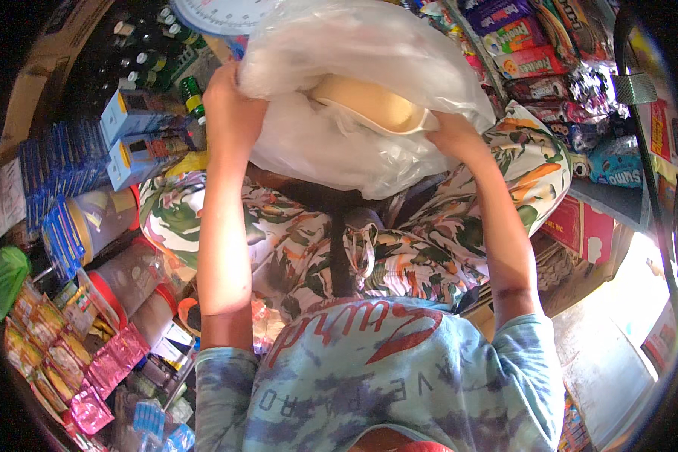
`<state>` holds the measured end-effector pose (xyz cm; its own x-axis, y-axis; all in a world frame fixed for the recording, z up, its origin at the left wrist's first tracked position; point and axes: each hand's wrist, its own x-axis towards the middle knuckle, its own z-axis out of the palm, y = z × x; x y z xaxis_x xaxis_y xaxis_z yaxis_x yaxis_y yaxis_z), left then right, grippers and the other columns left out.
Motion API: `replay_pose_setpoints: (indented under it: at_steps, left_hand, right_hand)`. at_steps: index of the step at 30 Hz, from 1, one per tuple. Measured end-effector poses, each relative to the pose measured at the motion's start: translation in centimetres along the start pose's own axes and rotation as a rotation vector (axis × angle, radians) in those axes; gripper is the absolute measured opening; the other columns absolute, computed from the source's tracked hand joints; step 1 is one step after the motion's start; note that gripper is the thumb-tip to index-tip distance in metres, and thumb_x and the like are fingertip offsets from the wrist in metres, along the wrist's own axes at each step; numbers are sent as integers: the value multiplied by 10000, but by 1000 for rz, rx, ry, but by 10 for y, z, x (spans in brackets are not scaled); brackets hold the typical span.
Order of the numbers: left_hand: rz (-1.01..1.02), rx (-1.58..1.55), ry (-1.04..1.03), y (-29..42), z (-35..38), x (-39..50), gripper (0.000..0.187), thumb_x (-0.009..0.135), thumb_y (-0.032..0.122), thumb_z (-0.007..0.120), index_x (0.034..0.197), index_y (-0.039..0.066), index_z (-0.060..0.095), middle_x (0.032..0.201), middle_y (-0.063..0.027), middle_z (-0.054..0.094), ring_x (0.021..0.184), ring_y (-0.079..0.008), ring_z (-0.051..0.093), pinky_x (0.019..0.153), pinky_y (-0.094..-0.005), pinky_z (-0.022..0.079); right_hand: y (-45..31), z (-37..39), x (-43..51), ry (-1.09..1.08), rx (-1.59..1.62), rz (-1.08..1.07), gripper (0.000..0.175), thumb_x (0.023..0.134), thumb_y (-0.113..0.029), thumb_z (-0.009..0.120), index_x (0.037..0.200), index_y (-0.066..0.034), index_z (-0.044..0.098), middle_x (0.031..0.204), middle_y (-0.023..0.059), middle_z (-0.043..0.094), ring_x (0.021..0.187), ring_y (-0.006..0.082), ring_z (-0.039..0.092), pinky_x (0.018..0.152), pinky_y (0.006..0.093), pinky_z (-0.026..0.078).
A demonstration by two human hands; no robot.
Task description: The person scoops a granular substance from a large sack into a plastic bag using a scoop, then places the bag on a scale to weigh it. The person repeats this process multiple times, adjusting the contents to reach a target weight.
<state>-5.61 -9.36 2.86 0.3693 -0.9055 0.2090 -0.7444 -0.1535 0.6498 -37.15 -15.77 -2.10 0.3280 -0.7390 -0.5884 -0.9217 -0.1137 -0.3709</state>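
A large translucent plastic bag (344,42) is spread wide above my lap, its mouth facing me. On its left side, my left hand (234,113) grips the gathered edge. My right hand (457,135) holds the near right end of a cream-coloured plastic scoop (370,104), which lies tilted inside the bag's mouth. Folds of plastic cover the scoop's far end. What fills the bag cannot be made out through the cloudy film. Beneath it are my crossed legs in floral trousers (294,243).
A round dial scale (223,16) stands behind the bag at the left. Dark bottles (152,62), light-blue boxes (138,116), red-lidded plastic jars (127,277) and hanging sachets (62,361) crowd my left. Snack packs (534,62) and a red carton (582,229) are on my right.
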Motion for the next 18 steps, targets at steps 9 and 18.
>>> replay_pose_setpoints:
  at_steps: [9, 18]
  left_hand:
    - [-69, 159, -127, -27, -13, -12, 689, 639, 173, 779, 1222, -50, 487, 1141, -251, 544, 1056, -373, 539, 902, -439, 452]
    - [-566, -82, 116, -117, -197, -66, 413, 978, 306, 453, 1126, -47, 608, 1071, -136, 657, 807, -190, 653, 711, -304, 530]
  right_hand:
    - [-21, 18, -25, 199, 79, -94, 586, 772, -221, 689, 1285, -15, 493, 1230, 231, 544, 1149, 356, 527, 988, 396, 393]
    - [13, 16, -7, 152, 190, -283, 568, 766, -220, 684, 1266, -15, 510, 1234, 201, 545, 1130, 347, 526, 967, 380, 403]
